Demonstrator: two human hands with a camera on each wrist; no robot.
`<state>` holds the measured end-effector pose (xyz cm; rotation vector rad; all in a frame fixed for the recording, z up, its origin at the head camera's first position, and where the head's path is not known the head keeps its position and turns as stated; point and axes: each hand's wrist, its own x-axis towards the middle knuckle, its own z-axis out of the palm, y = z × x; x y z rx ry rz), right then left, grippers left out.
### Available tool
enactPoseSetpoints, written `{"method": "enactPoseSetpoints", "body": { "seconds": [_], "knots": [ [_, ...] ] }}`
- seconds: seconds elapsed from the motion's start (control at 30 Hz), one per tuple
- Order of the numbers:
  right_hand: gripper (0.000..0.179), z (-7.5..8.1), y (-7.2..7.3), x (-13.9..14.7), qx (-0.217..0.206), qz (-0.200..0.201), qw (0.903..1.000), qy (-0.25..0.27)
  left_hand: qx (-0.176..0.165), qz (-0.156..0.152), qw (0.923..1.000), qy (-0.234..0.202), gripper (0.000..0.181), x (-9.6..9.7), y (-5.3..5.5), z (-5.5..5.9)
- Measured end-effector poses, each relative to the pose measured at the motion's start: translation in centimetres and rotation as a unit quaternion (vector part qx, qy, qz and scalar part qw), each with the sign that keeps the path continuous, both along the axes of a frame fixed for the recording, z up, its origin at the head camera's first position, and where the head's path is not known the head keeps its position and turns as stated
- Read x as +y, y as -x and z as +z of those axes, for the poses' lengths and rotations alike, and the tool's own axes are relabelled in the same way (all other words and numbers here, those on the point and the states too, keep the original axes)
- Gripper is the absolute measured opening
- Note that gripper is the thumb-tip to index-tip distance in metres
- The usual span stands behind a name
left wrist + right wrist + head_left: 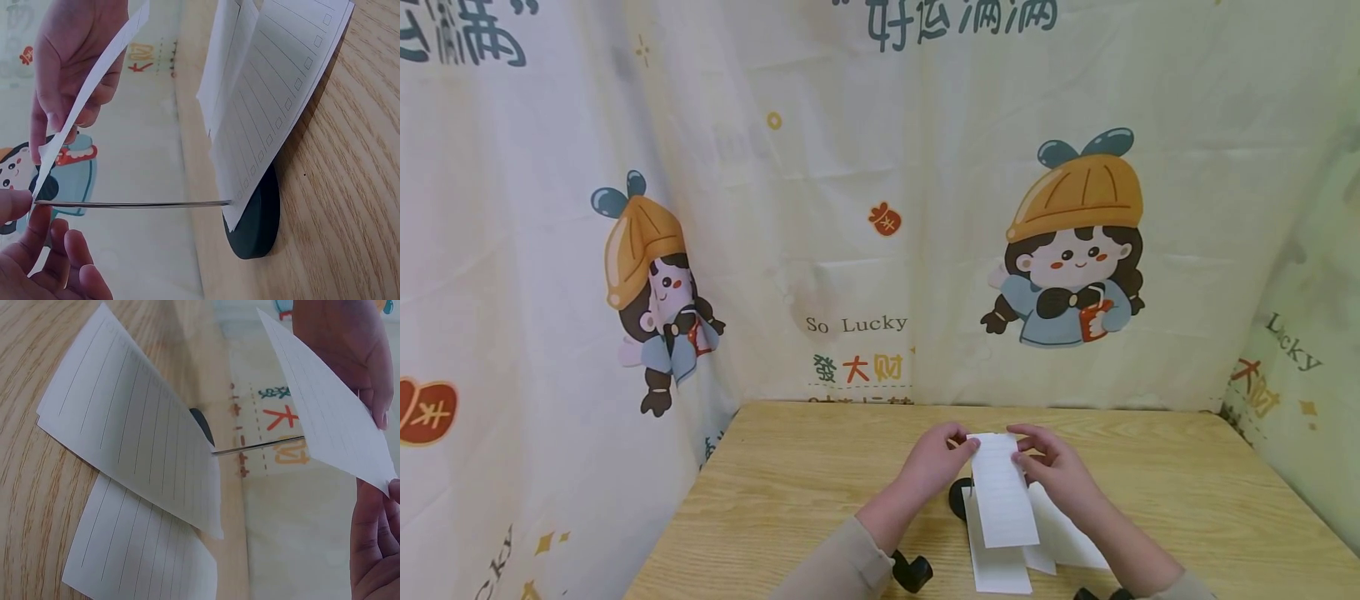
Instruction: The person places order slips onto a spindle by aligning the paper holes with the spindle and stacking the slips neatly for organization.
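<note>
Both hands hold a lined paper slip [1003, 492] by its upper edge. My left hand [934, 460] pinches its left corner, while the right hand [1058, 473] grips the right edge with thumb and fingers. Under the slip stands a paper spike, its thin metal rod [134, 204] rising from a round black base [259, 225]. In the left wrist view the rod's tip is right at the slip, beside the left thumb and fingers. Lower down, several lined slips [134, 419] are threaded on the rod close over the base, slanting toward the table.
Another lined sheet [134, 544] lies beside the threaded slips, partly under them. The wooden table [790, 475] ends at a printed cloth backdrop [842, 250]. A black device [912, 573] sits by the left sleeve [842, 562].
</note>
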<state>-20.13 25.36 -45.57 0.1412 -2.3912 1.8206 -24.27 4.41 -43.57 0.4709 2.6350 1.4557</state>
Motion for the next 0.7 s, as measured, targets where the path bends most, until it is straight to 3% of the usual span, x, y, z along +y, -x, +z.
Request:
{"method": "enactPoseSetpoints", "body": {
  "seconds": [0.7],
  "knots": [
    [0.043, 0.22, -0.29, 0.09, 0.007, 0.025, 0.9997, 0.003, 0.002, -0.009, 0.9999, -0.011, 0.021, -0.12, -0.09, -0.02]
  ]
}}
